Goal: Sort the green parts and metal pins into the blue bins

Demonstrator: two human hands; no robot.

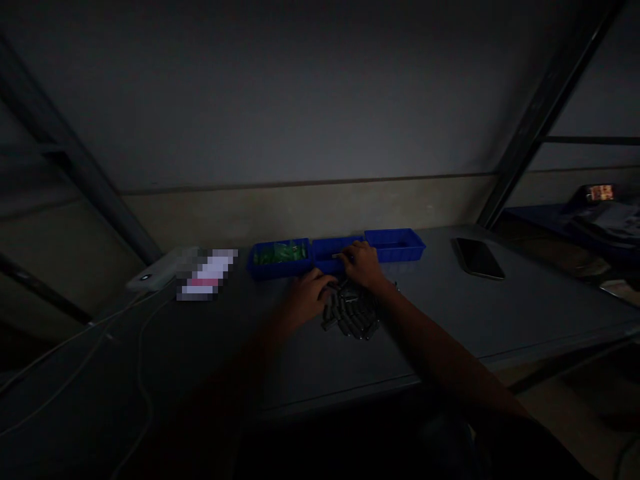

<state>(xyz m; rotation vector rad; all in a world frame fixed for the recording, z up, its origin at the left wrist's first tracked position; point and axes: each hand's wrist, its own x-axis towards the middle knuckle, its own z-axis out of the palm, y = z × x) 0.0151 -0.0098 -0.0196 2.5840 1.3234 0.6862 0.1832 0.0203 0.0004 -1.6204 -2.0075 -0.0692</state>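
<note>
A pile of small dark cylindrical pieces (353,313), shiny in places, lies on the grey table in front of me. At its left edge is my left hand (310,293), its fingers curled and closed; whatever lies between them is too dark to make out. My right hand (364,265) reaches over the front of the middle blue bin (325,248). Its fingers are bent together in a pinch, with a small pale tip showing beside them that I cannot identify. Part of that bin is hidden behind the right hand.
To the left stands a blue bin (280,270) holding green packets (283,251); another blue bin (400,253) is at the right. A dark phone (479,258) lies farther right. On the left are a white device (163,270), a blurred-out bright object (207,275) and pale cables (141,360).
</note>
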